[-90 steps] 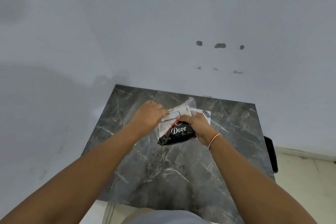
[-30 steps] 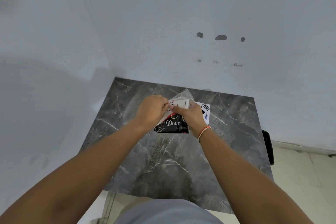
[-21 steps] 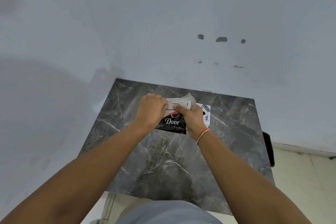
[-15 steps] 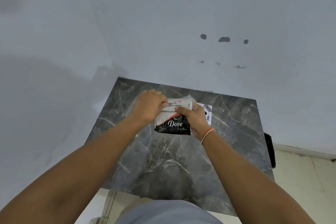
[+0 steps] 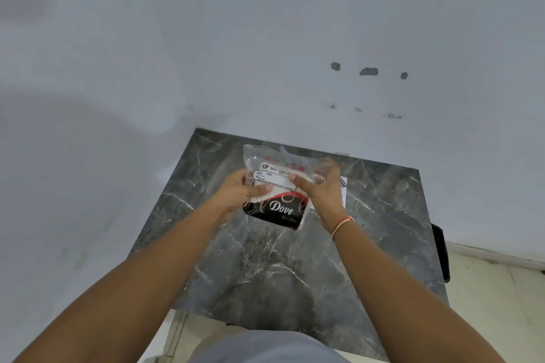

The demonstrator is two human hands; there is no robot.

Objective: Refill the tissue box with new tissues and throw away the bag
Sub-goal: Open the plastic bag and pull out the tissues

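a clear, crinkled plastic bag sits in the middle of the frame, lifted above a dark grey marble-patterned table veined with thin white lines. the bag's upper part is transparent and glossy, with a white printed label strip across it; its lower part is black with a red curved band and the word "dove" in white script. a soft white mass shows through the film, but its form is hard to make out.

the left hand clasps the bag's left edge, its thumb pressed on the front of the film and its fingers curled behind. the right hand clasps the bag's right side, its thumb across the label strip and its fingers spread wide behind the bag, tips showing above the film's upper right corner. a thin orange-and-white thread band circles the right wrist.

just right of the right hand, a flat white printed thing lies on the table, mostly hidden; what it is cannot be told.

the table's top is a smooth rectangle set into a corner of matte pale grey walls. the wall at upper right carries three dark chipped spots. cream floor tiles fill the lower right of the frame.
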